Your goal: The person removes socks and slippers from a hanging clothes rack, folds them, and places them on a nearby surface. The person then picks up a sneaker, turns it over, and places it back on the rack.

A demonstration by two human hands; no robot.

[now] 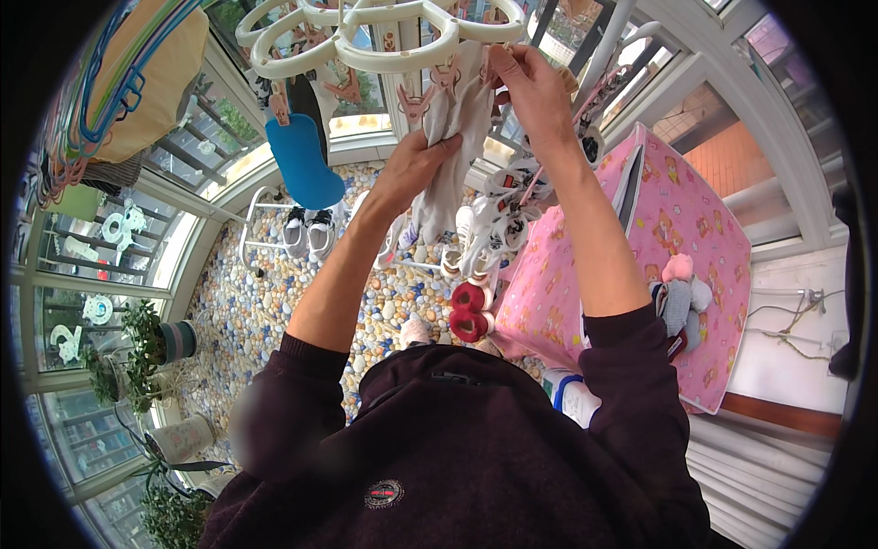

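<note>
A white plastic clip hanger (pixel 398 58) with pink clothespins (pixel 415 103) hangs at the top of the head view. Light grey-white cloth, perhaps a sock (pixel 449 171), hangs below it. My left hand (pixel 415 165) grips this cloth between thumb and fingers. My right hand (pixel 531 89) is raised at the hanger's right side, its thumb and finger pinched at a clothespin by the cloth's top; the fingertips are partly hidden. A blue sock (pixel 298 161) hangs from a clothespin at the left, with dark cloth behind it. Bundled grey socks (pixel 675 302) and a pink one lie on the pink cover.
A pink bear-print cover (pixel 693 226) stands at the right. Shoes (pixel 309 233) rest on a low white rack, and red slippers (pixel 471 312) stand near the cover. Coloured hangers (pixel 103 103) hang at the upper left. Potted plants (pixel 175 343) line the windows.
</note>
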